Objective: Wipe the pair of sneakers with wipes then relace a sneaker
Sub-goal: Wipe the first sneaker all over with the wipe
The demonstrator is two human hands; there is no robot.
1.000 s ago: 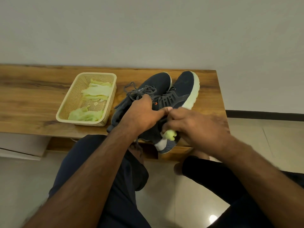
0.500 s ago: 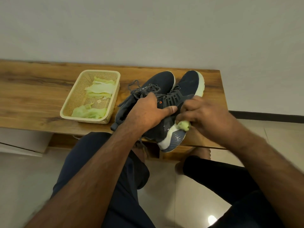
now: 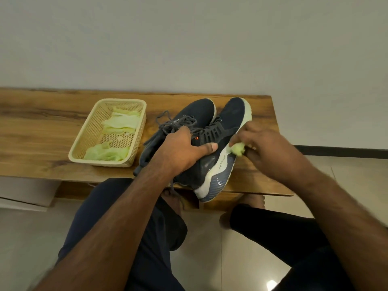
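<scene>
Sneakers sit right on the bench, heels near. Left hand grips the right shoe's collar; right hand pinches a wipe against its sole. Probably light, soft upper, stiffer sole: hold at the collar.
</scene>
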